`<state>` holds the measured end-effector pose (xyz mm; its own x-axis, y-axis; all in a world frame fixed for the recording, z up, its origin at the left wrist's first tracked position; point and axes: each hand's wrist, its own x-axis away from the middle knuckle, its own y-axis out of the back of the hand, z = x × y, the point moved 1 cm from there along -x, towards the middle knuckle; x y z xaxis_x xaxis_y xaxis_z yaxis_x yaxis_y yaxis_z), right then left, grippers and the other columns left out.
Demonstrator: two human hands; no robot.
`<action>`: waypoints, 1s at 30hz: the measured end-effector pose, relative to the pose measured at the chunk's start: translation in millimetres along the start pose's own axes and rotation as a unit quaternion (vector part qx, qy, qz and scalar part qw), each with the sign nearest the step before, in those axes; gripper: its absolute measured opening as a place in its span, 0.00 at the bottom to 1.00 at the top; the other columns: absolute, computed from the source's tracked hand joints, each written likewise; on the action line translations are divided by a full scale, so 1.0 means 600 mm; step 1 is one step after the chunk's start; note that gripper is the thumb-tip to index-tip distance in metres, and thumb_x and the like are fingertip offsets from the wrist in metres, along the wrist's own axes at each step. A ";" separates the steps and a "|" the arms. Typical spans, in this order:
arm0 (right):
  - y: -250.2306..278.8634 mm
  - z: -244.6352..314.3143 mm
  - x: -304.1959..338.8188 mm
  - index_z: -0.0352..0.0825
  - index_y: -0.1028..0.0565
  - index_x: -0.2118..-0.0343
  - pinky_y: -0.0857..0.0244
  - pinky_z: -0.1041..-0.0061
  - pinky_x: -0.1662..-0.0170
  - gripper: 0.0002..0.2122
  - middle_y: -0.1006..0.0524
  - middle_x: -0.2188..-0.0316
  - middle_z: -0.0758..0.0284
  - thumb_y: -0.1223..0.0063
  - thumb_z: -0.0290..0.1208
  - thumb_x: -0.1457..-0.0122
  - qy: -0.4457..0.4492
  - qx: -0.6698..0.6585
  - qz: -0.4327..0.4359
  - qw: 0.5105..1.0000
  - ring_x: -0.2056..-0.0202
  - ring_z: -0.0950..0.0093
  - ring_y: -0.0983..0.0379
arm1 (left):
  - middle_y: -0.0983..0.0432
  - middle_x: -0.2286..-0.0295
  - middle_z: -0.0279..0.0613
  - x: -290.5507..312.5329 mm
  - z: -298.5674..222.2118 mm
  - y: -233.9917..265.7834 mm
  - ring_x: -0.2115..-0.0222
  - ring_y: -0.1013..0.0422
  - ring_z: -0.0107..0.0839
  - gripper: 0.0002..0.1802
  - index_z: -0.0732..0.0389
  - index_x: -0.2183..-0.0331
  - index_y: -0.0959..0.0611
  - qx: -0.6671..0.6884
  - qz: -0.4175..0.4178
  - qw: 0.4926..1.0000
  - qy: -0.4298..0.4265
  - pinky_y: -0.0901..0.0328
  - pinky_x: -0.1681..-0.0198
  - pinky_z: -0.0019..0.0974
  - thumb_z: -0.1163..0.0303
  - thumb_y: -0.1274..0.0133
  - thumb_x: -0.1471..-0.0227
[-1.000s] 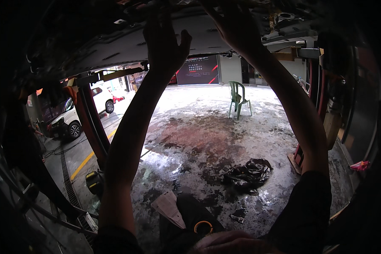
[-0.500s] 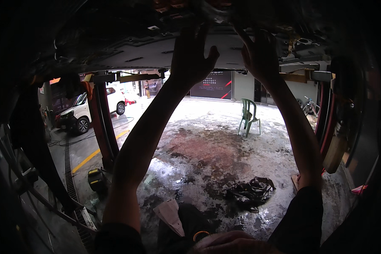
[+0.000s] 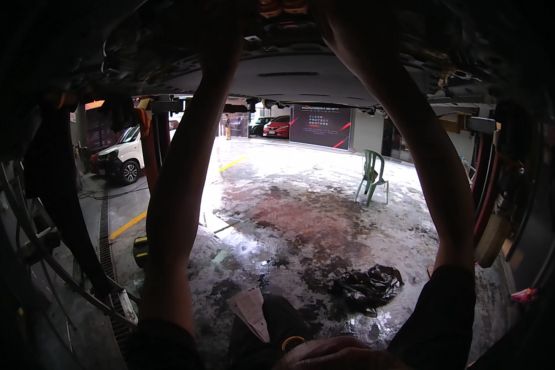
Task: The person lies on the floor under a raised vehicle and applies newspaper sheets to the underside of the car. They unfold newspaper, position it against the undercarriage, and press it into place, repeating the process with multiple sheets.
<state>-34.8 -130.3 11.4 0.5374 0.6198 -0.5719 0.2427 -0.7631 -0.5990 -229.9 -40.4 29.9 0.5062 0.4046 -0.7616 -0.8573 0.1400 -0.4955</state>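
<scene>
Both my arms reach straight up into the dark underside of a raised car (image 3: pixel 302 77). My left hand (image 3: pixel 223 34) is against the dark parts at the upper left, and its fingers are lost in shadow. Further right, my right hand (image 3: pixel 350 31) reaches up beside the middle of the underbody, with its fingers also hidden in the dark. Between the two hands, reddish-brown parts (image 3: pixel 282 7) show at the top edge. What either hand touches or holds cannot be made out.
Lift posts (image 3: pixel 160 132) with arms stand on both sides. A green plastic chair (image 3: pixel 371 176) stands ahead on the stained floor, and a crumpled black plastic bag (image 3: pixel 370 288) lies nearer. A white car (image 3: pixel 123 154) is parked at left, a red car (image 3: pixel 276 126) farther back.
Both hands have moved up and wider apart, into the dark underbody; their fingers showed against the grey panel before. The view has shifted slightly, and the red car now shows.
</scene>
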 end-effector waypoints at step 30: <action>-0.011 -0.051 0.088 0.39 0.24 0.62 0.26 0.62 0.64 0.11 0.25 0.58 0.62 0.40 0.21 0.48 -0.065 -0.178 -0.021 0.982 0.62 0.60 0.23 | 0.20 0.54 0.48 0.010 -0.014 -0.023 0.54 0.24 0.37 0.25 0.61 0.46 0.22 -0.030 0.294 0.940 0.169 0.34 0.46 0.42 0.58 0.47 0.40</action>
<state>16.5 -98.1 2.3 0.4185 0.6528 -0.6315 0.5414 -0.7375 -0.4036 -214.4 -47.6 28.7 -0.0441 0.0840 -0.9955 -0.9966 -0.0736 0.0380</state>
